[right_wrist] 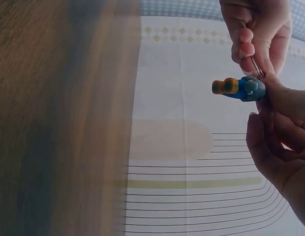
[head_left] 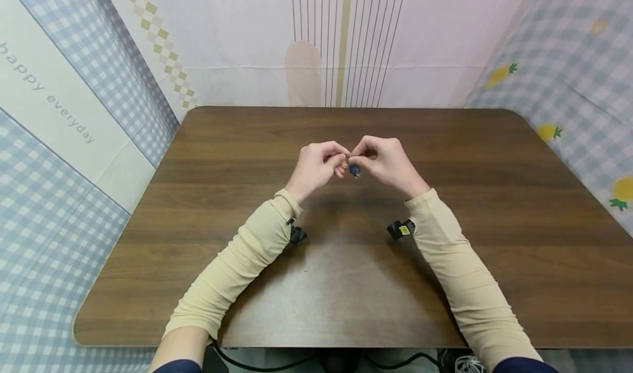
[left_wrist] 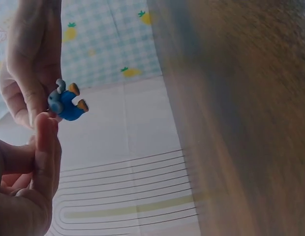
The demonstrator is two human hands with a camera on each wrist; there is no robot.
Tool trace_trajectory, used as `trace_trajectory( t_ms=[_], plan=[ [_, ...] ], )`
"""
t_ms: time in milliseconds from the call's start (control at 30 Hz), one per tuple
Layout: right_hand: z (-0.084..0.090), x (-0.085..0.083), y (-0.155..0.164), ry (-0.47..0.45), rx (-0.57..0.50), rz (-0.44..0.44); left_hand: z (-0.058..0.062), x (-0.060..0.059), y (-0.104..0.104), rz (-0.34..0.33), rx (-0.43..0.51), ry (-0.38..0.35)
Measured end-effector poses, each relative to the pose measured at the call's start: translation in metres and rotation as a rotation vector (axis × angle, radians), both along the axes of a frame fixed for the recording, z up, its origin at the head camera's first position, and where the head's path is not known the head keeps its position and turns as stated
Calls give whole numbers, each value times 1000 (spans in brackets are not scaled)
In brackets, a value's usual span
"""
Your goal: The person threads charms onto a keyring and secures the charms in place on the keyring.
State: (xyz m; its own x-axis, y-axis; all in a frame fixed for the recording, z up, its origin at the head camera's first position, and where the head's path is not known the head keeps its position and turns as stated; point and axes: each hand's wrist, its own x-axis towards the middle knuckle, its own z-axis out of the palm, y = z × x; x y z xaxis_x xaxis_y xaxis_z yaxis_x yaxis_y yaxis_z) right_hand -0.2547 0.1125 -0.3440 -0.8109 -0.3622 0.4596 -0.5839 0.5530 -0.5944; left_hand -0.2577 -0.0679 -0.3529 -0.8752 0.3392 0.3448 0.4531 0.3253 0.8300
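Both hands meet above the middle of the brown table (head_left: 494, 208). Between them hangs a small blue charm (head_left: 354, 170) with orange feet, shaped like a little figure. My right hand (head_left: 357, 156) pinches the charm (right_wrist: 241, 88) at its head end, fingers curled. My left hand (head_left: 341, 161) pinches a thin metal ring (right_wrist: 258, 66) just above the charm's head. In the left wrist view the charm (left_wrist: 66, 103) sticks out from the right hand (left_wrist: 37, 98), and a fingertip of the left hand (left_wrist: 42, 132) touches beside it. The charm is held off the tabletop.
Cloth walls close in the table on the left (head_left: 64, 115), back (head_left: 346, 43) and right (head_left: 578, 76). A black wrist camera sits under each sleeve (head_left: 296, 234) (head_left: 401, 229). Cables (head_left: 257, 365) hang below the near edge.
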Motion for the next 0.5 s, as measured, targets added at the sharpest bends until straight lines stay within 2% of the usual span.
trace_trajectory(
  t_ms=[367, 500],
  plan=[
    [1, -3, 3, -24, 17, 32, 1, 1, -2, -8, -58, 15],
    [0, -2, 3, 20, 39, 39, 1, 0, -3, -11, -75, -1]
  ],
)
